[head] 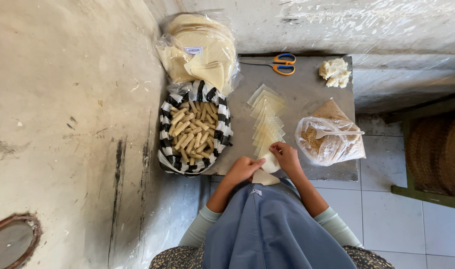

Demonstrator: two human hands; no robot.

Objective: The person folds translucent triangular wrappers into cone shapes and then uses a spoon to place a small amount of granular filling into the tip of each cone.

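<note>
Both hands (pixel 265 162) pinch a pale, thin, half-folded wrapper (pixel 268 164).

This looks like a plain home kitchen corner used for making snacks by hand. A small grey worktop (pixel 307 89) stands against a rough, stained plaster wall (pixel 63 99), over a floor of pale square tiles (pixel 387 199). On the worktop lie a row of thin pale pastry sheets (pixel 266 119), a clear plastic bag of brown crumbly filling with a white plastic fork (pixel 332 137), a lump of pale dough (pixel 335 72) and orange-and-blue-handled scissors (pixel 282 64). Beside it sit a black-and-white striped bag full of rolled pastry sticks (pixel 193 130) and a clear plastic pack of round pale wrappers (pixel 200 47). Woven baskets (pixel 437 152) rest on a green frame nearby.
</note>
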